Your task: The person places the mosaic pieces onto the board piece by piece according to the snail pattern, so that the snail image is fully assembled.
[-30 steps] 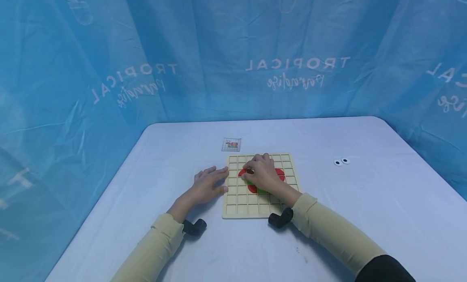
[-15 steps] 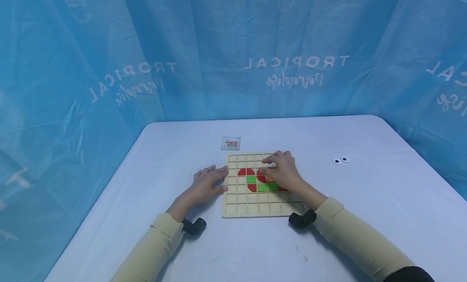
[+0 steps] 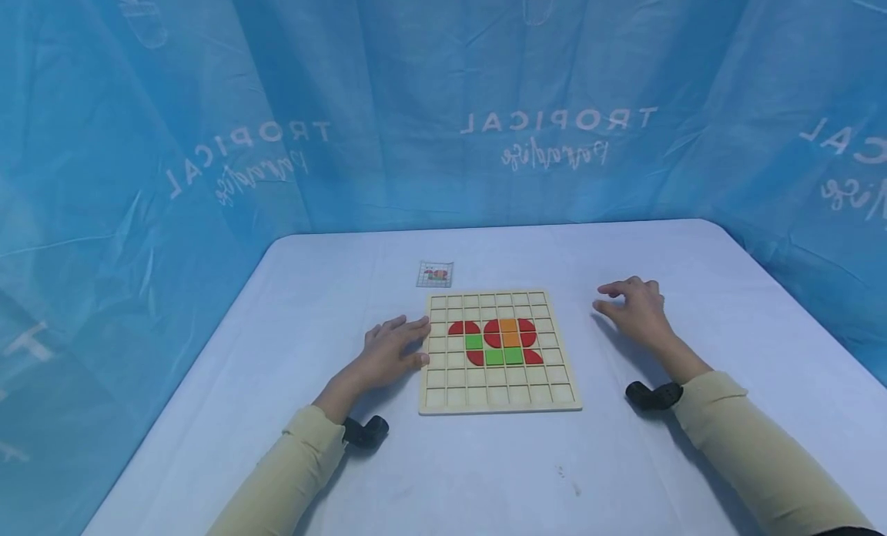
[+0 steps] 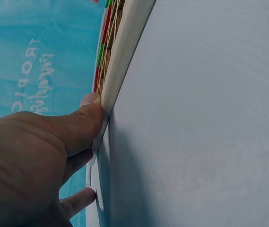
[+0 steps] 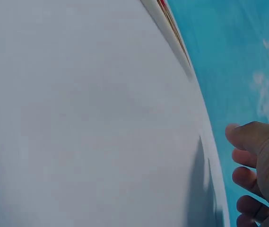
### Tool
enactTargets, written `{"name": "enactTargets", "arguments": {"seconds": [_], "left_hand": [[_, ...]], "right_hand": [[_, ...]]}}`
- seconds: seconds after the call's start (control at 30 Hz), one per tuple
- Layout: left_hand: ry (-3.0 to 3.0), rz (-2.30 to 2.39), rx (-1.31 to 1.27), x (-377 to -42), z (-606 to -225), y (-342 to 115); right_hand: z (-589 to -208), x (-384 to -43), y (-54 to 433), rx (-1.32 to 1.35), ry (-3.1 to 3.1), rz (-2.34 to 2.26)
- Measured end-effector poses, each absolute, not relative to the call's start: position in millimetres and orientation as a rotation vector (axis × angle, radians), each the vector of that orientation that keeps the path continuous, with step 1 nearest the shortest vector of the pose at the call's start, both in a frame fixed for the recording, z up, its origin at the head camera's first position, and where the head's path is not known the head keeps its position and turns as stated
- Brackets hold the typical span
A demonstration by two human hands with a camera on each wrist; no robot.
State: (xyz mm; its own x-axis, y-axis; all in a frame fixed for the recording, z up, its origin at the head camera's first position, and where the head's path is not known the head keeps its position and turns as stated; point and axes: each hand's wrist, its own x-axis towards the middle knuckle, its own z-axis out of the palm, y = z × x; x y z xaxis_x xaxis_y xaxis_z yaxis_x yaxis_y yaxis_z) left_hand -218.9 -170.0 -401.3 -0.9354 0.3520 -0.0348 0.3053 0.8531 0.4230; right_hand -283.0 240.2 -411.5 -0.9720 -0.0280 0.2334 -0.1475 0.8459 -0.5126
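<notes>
A light wooden grid board (image 3: 488, 390) lies on the white table. Red, green and orange flat tiles (image 3: 509, 333) fill several of its middle cells; some of the red ones have rounded sides. At the board's left edge my left hand (image 3: 388, 356) rests with thumb and forefinger spread; the left wrist view shows its thumb (image 4: 89, 111) against the rim. My right hand (image 3: 634, 313) hovers over the table to the right of the board, thumb and forefinger apart, nothing seen between them. The two round eye pieces on that side are hidden behind it.
Behind the board lies a small card (image 3: 435, 274) with a grid and a coloured figure like the tile pattern. White cloth covers the table (image 3: 485, 474). A blue printed sheet (image 3: 388, 135) hangs around its far side. Both wrists carry black camera mounts (image 3: 654, 396).
My right hand has moved off the board to the right, uncovering the tiles and now covering the two eye pieces. My left hand has stayed at the board's left edge.
</notes>
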Motion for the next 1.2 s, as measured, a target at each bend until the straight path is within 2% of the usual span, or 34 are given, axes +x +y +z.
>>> {"name": "enactTargets", "arguments": {"seconds": [0.2, 0.4, 1.2], "left_hand": [[2.925, 0.63, 0.533, -218, -400, -169], [2.927, 0.626, 0.531, -218, -398, -169], [2.932, 0.619, 0.539, -216, -399, -170]], "right_hand": [[-418, -282, 277, 0.071, -2.805, 0.749], [-425, -279, 294, 0.058, -2.809, 0.687], [-433, -268, 293, 0.089, -2.729, 0.708]]}}
